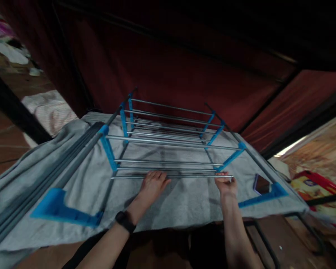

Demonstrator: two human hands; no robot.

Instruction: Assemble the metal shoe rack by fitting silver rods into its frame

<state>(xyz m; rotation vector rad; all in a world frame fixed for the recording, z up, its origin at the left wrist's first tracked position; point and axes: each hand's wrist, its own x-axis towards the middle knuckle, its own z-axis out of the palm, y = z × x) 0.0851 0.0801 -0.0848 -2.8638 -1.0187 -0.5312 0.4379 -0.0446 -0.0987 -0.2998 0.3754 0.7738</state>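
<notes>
A rack of thin metal rods (pixel 170 142) with blue plastic side brackets (pixel 108 147) rests on a grey cloth (pixel 184 201). My left hand (pixel 152 186), with a black watch on the wrist, lies on the cloth, its fingers stretched toward the nearest rod (pixel 184 176). My right hand (pixel 226 183) is curled around the right end of that nearest rod, close to a blue bracket.
A phone (pixel 261 184) lies on the cloth to the right of my right hand. Loose grey poles and another blue bracket (pixel 58 209) lie at the left. A dark red fabric wall stands behind. A red and yellow item (pixel 313 185) sits at the far right.
</notes>
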